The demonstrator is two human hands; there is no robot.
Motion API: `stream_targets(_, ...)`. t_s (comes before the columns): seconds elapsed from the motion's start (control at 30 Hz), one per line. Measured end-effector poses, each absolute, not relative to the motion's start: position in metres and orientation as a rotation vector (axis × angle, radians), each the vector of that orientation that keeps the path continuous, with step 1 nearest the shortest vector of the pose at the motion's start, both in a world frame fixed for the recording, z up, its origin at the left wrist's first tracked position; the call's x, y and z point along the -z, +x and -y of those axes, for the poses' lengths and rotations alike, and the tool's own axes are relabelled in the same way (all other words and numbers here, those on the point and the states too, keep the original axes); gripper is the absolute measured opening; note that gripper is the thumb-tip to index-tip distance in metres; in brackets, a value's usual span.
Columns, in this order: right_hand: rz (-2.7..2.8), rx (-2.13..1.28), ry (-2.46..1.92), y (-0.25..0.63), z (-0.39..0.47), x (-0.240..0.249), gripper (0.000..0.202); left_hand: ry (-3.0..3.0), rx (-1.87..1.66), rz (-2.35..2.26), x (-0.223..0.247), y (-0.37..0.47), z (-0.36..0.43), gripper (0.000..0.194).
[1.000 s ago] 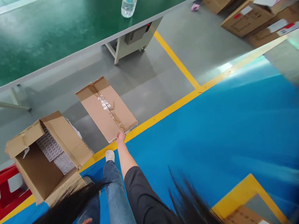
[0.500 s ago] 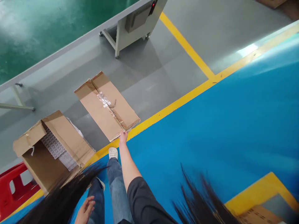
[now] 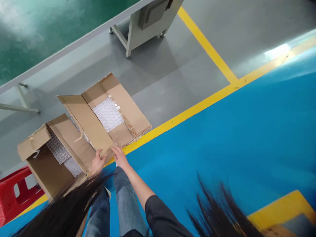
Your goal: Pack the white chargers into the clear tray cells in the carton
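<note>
1. Grey floor meets blue floor along a yellow line; a green-topped bench runs across the upper left.
2. Position: carton on the grey floor, its near end at the yellow line, in front of the person. Long left flap folded outward; long right flap lies flat, with a torn tape strip along its inner edge. Translucent trays visible in the gap between them.
3. Step in hand (judged): handling the left flap to keep the carton uncovered. Any further shift of that flap would call for a firmer hold at its near edge, clear of the neighbouring carton.
4. Left hand: beside the flap's near outer corner, fingers partly bent and somewhat apart. Pinching or only touching: cannot tell.
5. Right hand: at the near end of the same flap, close to the hinge; forearm angled forward and leftward from a dark sleeve, fingers loosely extended. Grip on cardboard: cannot tell.
6. Surroundings: second carton just left, also open, with similar trays inside; red plastic object, probably a stool, beyond it. Dark hair hides part of the left forearm.
</note>
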State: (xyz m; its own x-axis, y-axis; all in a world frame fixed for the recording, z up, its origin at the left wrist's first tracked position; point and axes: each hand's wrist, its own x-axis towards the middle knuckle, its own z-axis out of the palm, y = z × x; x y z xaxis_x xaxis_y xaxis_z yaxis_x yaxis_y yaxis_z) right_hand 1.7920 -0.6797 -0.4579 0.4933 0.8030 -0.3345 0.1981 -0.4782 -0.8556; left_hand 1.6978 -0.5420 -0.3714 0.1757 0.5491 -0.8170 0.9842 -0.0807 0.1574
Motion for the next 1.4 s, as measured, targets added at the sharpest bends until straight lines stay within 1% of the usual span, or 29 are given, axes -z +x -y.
stream_targets(0.13, 0.891, -0.92, -2.218, 1.866, 0.677, 0.484, 0.057, 1.817, 0.663, -1.448, 0.37, 1.694, 0.552, 0.047)
stream_targets(0.23, 0.983, -0.909, -2.33, 1.896, 0.688, 0.49, 0.057, 1.814, 0.642, -1.401, 0.368, 1.684, 0.556, 0.057)
stream_targets(0.3, 1.056, -0.878, -2.363, 1.9, 0.699, 0.485, 0.056, 1.802, 0.635, -1.371, 0.367, 1.68, 0.555, 0.062)
stream_targets(0.4, 1.064, -0.764, -2.429, 1.903, 0.716, 0.47, 0.057, 1.778, 0.63, -1.335, 0.366, 1.68, 0.553, 0.064)
stream_targets(0.57, 0.759, -0.482, -2.627, 1.943, 0.738, 0.454, 0.064, 1.745, 0.612, -1.315, 0.361, 1.686, 0.552, 0.063)
stream_targets(0.63, 0.7, -0.441, -2.643, 1.961, 0.738, 0.456, 0.067, 1.736, 0.599, -1.333, 0.36, 1.687, 0.552, 0.063)
stream_targets(0.77, 0.721, -0.565, -2.607, 1.983, 0.71, 0.471, 0.07, 1.721, 0.575, -1.344, 0.358, 1.687, 0.555, 0.063)
stream_targets(0.93, 0.775, -0.781, -2.514, 1.996, 0.635, 0.5, 0.069, 1.707, 0.541, -1.324, 0.362, 1.685, 0.559, 0.064)
stream_targets(1.07, 0.766, -0.909, -2.478, 1.991, 0.587, 0.515, 0.077, 1.696, 0.51, -1.331, 0.368, 1.682, 0.563, 0.065)
stream_targets(1.17, 0.73, -0.972, -2.483, 1.977, 0.575, 0.519, 0.078, 1.695, 0.486, -1.325, 0.371, 1.681, 0.567, 0.065)
stream_targets(1.4, 0.714, -0.973, -2.508, 1.966, 0.582, 0.517, 0.077, 1.688, 0.447, -1.31, 0.371, 1.682, 0.57, 0.067)
